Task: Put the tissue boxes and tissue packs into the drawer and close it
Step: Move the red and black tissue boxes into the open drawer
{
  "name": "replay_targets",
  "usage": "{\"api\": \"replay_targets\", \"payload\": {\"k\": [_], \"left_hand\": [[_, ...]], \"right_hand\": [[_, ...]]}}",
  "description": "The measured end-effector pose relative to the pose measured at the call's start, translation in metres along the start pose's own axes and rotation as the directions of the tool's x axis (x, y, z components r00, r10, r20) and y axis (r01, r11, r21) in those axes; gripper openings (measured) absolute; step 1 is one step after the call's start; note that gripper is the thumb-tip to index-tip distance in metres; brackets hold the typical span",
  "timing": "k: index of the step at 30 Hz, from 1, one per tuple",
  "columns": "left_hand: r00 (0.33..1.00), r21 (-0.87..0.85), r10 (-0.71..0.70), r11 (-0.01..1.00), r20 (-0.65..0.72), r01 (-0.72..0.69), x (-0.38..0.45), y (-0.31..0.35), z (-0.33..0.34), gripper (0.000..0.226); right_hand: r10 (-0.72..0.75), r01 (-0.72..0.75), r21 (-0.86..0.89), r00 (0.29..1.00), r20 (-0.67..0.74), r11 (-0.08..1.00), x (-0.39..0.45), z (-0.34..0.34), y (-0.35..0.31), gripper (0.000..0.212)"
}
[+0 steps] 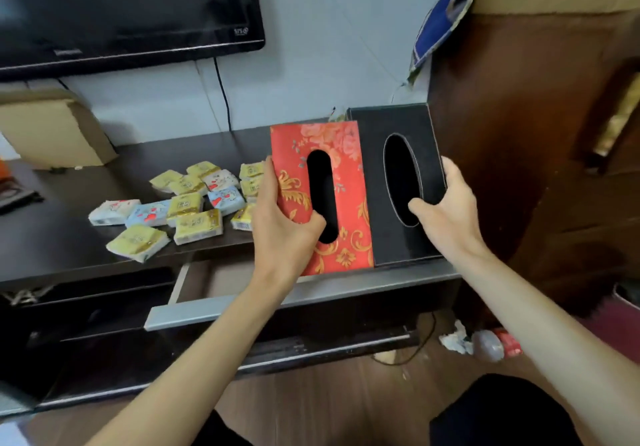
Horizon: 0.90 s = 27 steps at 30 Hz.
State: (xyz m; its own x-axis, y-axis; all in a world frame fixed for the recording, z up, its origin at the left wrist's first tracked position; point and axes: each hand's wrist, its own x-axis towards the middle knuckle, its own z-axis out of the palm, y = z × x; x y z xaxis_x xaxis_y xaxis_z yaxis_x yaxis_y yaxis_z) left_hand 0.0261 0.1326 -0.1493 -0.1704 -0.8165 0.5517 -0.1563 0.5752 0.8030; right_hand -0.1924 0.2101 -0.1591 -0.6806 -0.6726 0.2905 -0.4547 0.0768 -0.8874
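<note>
Two boxes: red tissue box and black tissue box, side by side above the open drawer.
Left hand: grasping the red one, thumb in its slot.
Right hand: grasping the black one.
Tissue packs: scattered on the cabinet top.

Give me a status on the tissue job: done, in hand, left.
Done: the drawer is pulled open; nothing visible inside yet. In hand: the left hand grips the red tissue box, the right hand the black tissue box. Left: both boxes and the tissue packs on the cabinet top go in, then close it.
</note>
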Motion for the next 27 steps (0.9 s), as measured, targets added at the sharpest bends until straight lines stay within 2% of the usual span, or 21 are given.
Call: {"api": "replay_targets", "payload": {"k": [3, 6, 13, 17, 21, 24, 27], "left_hand": [[1.0, -0.02, 0.021, 1.0, -0.017, -0.021, -0.009, -0.006, -0.001, 0.1], [0.999, -0.035, -0.041, 0.999, -0.021, 0.04, -0.019, -0.012, -0.006, 0.105], [0.995, -0.028, -0.102, 0.994, -0.012, 0.102, -0.041, -0.006, -0.013, 0.094], [0.987, -0.031, -0.155, 0.987, 0.044, 0.156, -0.065, 0.003, -0.022, 0.091], [0.959, -0.015, -0.258, 0.965, 0.115, 0.261, -0.086, 0.006, -0.031, 0.072], [0.941, 0.012, -0.308, 0.951, 0.137, 0.309, -0.1, 0.009, -0.035, 0.067], [0.916, 0.036, -0.364, 0.931, 0.17, 0.364, -0.103, 0.013, -0.035, 0.066]], "right_hand": [[-0.005, 0.006, -0.04, 1.0, 0.012, 0.999, -0.004, 0.007, 0.001, 0.085], [0.018, -0.015, -0.079, 0.999, 0.035, 0.997, -0.007, 0.007, 0.0, 0.085], [0.057, -0.048, -0.108, 0.995, 0.078, 0.993, -0.03, -0.003, 0.004, 0.089], [0.069, -0.058, -0.084, 0.99, 0.126, 0.995, -0.056, -0.019, 0.009, 0.078], [0.089, -0.073, -0.093, 0.979, 0.182, 0.993, -0.08, -0.038, 0.013, 0.072], [0.102, -0.079, -0.111, 0.97, 0.219, 0.991, -0.094, -0.048, 0.016, 0.06], [0.139, -0.099, -0.169, 0.961, 0.239, 0.981, -0.098, -0.053, 0.021, 0.067]]}}
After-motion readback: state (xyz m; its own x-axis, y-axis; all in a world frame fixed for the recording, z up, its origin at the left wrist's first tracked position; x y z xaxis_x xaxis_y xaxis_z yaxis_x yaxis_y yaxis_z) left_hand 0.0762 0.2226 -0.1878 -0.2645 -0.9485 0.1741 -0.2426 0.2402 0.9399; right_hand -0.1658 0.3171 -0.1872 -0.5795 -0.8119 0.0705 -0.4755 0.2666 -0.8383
